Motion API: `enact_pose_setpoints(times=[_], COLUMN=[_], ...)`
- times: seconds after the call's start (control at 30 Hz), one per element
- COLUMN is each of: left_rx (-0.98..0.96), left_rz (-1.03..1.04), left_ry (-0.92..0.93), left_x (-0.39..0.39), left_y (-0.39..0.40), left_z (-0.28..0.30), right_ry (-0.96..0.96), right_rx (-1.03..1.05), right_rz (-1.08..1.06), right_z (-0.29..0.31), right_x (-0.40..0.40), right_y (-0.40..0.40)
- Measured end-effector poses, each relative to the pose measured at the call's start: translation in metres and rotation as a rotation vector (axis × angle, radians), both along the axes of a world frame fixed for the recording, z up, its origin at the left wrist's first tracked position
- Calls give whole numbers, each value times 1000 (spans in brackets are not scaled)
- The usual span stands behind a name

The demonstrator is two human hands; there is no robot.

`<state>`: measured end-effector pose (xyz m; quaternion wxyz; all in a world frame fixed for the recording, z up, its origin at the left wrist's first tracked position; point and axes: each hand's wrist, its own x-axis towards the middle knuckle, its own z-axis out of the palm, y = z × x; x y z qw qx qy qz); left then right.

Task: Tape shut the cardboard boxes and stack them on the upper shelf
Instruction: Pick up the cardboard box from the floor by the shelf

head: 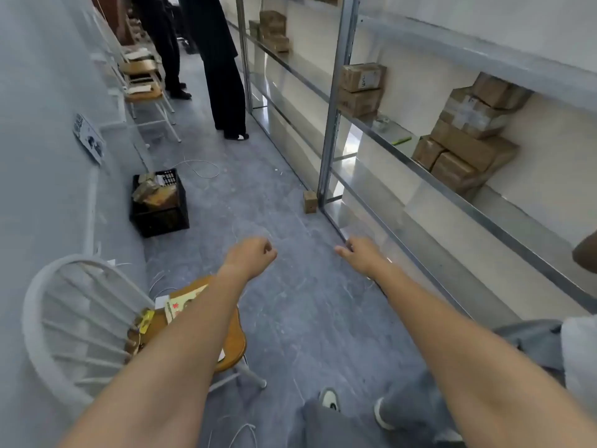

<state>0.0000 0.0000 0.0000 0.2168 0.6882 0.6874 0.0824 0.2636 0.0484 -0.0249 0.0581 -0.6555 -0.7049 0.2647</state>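
Both my arms stretch forward over the grey floor. My left hand (255,253) is curled into a loose fist and holds nothing. My right hand (357,252) has relaxed fingers and is empty, close to the lower rail of the metal shelf unit (332,124) on the right. Taped cardboard boxes (465,147) are stacked on a middle shelf at right, and two more boxes (361,88) sit stacked further along. A small cardboard box (310,201) stands on the floor by the shelf post. The upper shelf (452,50) runs above the stacks.
A black crate (160,218) with cardboard stands by the left wall. A white chair with a wooden seat (226,350) holding papers is at my left. Two people in dark clothes (223,76) stand ahead, near another chair (145,88). White wires lie on the floor.
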Motion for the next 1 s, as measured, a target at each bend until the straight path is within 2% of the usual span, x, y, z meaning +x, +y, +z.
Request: enact_pose_setpoints(times=[0.13, 0.43, 0.7, 1.0], left_rx=[-34, -192, -327, -323], left_rz=[43, 63, 133, 137], left_ry=[53, 36, 58, -29], left_x=[14, 45, 15, -8], left_y=[51, 178, 298, 481], left_z=[-19, -57, -87, -109], right_ry=[-2, -4, -12, 23], right_rx=[-58, -161, -251, -274], right_rz=[-18, 13, 47, -45], right_z=[-23, -66, -95, -119], right_x=[5, 20, -1, -19], right_y=[53, 195, 319, 480])
